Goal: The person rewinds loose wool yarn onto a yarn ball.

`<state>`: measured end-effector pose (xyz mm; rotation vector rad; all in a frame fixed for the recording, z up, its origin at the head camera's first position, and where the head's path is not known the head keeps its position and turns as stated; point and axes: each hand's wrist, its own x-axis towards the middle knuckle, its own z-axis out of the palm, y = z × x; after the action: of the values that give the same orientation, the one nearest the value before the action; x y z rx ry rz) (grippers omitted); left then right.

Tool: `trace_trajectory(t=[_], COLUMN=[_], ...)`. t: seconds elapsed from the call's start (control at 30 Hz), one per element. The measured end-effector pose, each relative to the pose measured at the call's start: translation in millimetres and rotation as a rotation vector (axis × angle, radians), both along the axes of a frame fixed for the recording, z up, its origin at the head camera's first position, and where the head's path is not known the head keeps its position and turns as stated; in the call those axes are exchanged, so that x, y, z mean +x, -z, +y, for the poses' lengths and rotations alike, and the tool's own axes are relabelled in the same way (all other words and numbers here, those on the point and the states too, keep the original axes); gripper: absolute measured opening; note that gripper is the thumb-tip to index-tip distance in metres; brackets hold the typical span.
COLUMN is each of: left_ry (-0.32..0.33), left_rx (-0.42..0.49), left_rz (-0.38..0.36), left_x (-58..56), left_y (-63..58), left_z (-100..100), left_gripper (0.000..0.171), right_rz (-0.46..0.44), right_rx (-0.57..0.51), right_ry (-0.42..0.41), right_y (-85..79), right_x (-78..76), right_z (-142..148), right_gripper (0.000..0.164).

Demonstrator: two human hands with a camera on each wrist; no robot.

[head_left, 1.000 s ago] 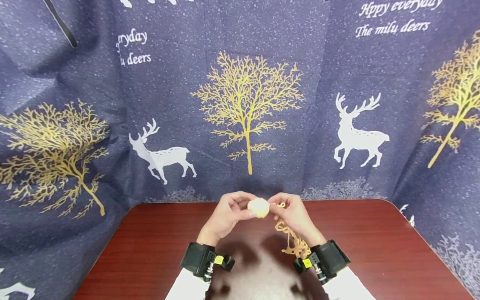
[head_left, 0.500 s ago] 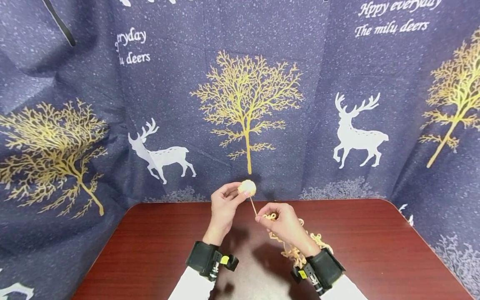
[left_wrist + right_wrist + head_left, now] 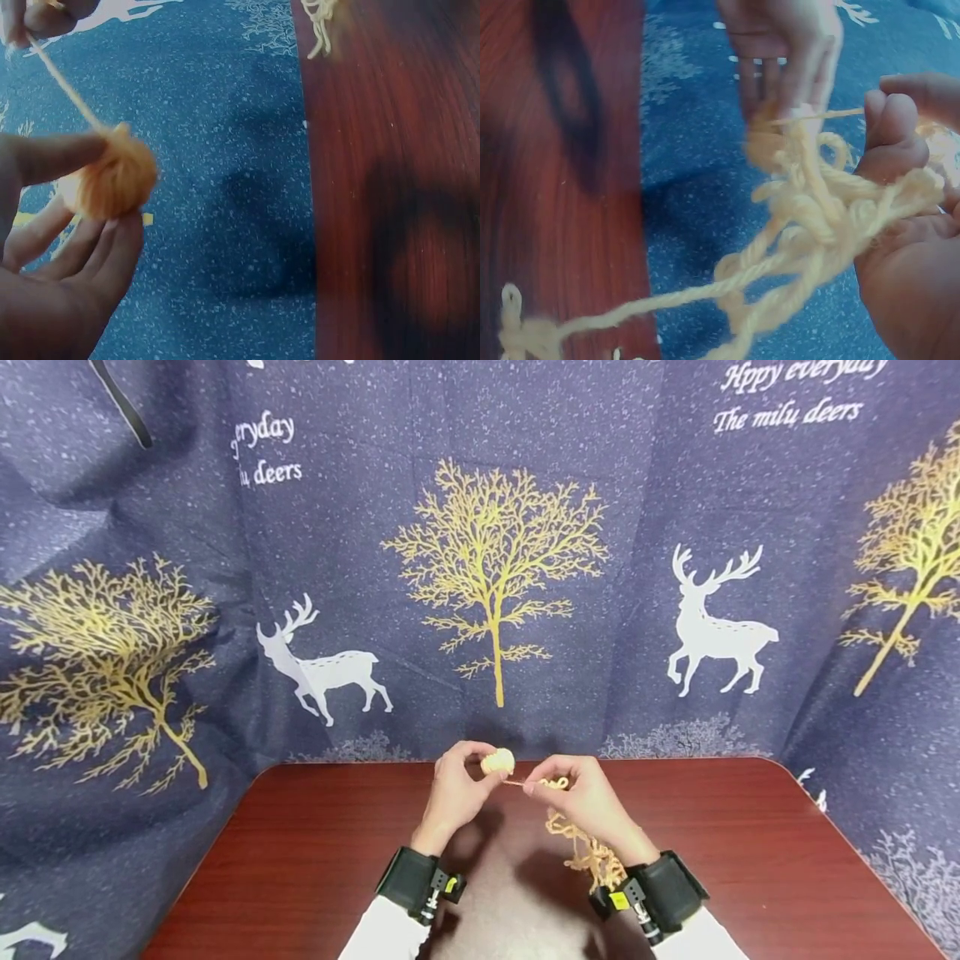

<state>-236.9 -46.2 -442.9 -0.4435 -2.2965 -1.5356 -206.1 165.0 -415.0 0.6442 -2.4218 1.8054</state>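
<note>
Pinching a small ball of yarn (image 3: 498,762) above the far part of the tabletop (image 3: 322,835), the left hand (image 3: 456,793) has its grip clamped on the ball, thumb on one side and fingers on the other; they cover part of it, and its palm-facing side is hard to make out; the right hand (image 3: 588,793), just beside, has its grip clamped on a thin strand (image 3: 66,82), which runs straight to the ball; the left wrist view cuts this hand off at the upper corner, leaving mainly fingertips; a tangle of loose yarn (image 3: 810,210) hangs from the right hand and down beside the forearm; in the head view that hand hides some loops, and the lower part comes close to the black wrist strap (image 3: 667,889), so I cannot tell whether it touches the tabletop; in the right wrist view the ball and left hand are blurred and partly behind the loops, while the bottom edge cuts off some yarn; beyond the tabletop hangs a dark blue cloth (image 3: 525,418) printed with trees and deer, some of them cut off by the picture's edges.
</note>
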Motion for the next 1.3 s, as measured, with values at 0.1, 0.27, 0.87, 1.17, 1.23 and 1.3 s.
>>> trace_trajectory(t=[0.1, 0.27, 0.87, 1.17, 1.23, 1.3], left_ry=[0.089, 0.31, 0.99, 0.779, 0.661, 0.524], left_rx=[-0.05, -0.032, 0.251, 0.685, 0.756, 0.813], left_rz=[-0.058, -0.217, -0.352, -0.253, -0.27, -0.293], left_x=[-0.6, -0.3, 3.4, 4.2, 5.4, 6.0], left_y=[0.4, 0.7, -12.0, -16.6, -18.7, -20.5], left_z=[-3, -8, -20, -7, -3, 1], left_gripper=[0.03, 0.029, 0.039, 0.033, 0.032, 0.028], right_rz=[-0.043, -0.093, -0.181, -0.173, -0.156, -0.136], right_rx=[-0.112, -0.376, -0.477, -0.361, -0.305, -0.249], right_ry=[-0.002, -0.059, -0.047, -0.08, -0.06, -0.028], right_y=[-2.1, 1.2, 25.0, 34.1, 34.7, 35.3], right_x=[-3.9, -13.0, -29.0, -21.3, -19.3, -17.4], right_z=[6, 12, 11, 3, 1, -2], right_gripper=[0.008, 0.004, 0.016, 0.006, 0.012, 0.016])
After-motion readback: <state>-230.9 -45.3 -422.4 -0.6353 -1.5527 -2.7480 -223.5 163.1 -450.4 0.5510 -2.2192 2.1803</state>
